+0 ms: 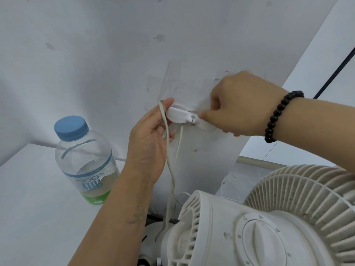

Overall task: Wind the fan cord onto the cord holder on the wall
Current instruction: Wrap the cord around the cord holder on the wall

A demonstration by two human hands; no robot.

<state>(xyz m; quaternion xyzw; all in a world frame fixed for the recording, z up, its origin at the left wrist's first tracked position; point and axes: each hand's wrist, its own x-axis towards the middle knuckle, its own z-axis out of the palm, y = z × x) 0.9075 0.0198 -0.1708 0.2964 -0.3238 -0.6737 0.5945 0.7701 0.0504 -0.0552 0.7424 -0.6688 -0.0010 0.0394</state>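
Fan below — hands at holder.

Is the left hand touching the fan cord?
Touching. The head view shows the left hand with the cord running across its fingers.

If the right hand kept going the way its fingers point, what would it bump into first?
The right hand reaches leftward along the wall, and its blurred fingertip is already at the white cord holder. So it would most likely meet the holder first, with the left hand just beyond it. Depth is hard to judge here.
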